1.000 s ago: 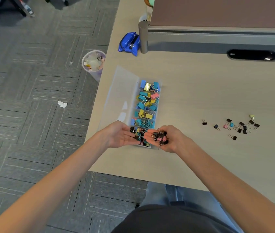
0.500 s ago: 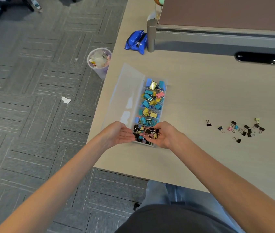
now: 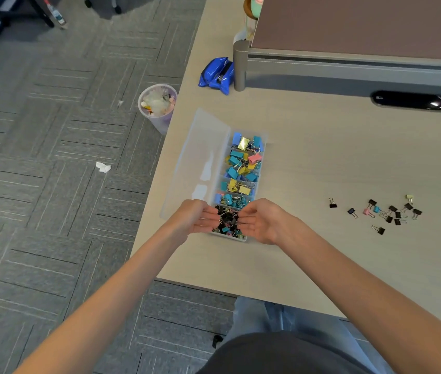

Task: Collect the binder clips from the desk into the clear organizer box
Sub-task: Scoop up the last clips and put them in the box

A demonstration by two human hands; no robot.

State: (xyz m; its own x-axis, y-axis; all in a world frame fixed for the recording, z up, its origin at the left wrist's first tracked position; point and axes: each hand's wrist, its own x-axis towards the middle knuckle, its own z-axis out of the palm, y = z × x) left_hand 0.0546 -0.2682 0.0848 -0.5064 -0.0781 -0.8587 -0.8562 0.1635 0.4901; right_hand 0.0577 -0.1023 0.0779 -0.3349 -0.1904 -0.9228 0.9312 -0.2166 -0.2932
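Note:
The clear organizer box (image 3: 264,147) lies on the desk's left part, its lid (image 3: 200,157) folded open to the left. Larger blue, yellow and pink binder clips (image 3: 242,168) fill its far compartments. A heap of small, mostly black clips (image 3: 226,220) sits in the nearest compartment. My left hand (image 3: 195,218) and my right hand (image 3: 262,221) flank that heap, palms turned inward, fingertips at its edges and fingers apart. Several small loose clips (image 3: 387,211) lie scattered on the desk to the right, one black clip (image 3: 332,203) apart from them.
A blue pouch (image 3: 216,75) lies beside the grey partition post (image 3: 239,66) at the back. A black cable grommet (image 3: 410,100) sits at the far right. A waste bin (image 3: 157,105) stands on the carpet just off the desk's left edge.
My right hand carried a handful of small clips over the nearest compartment and let them fall in. Both hands now sit on either side of the heap.

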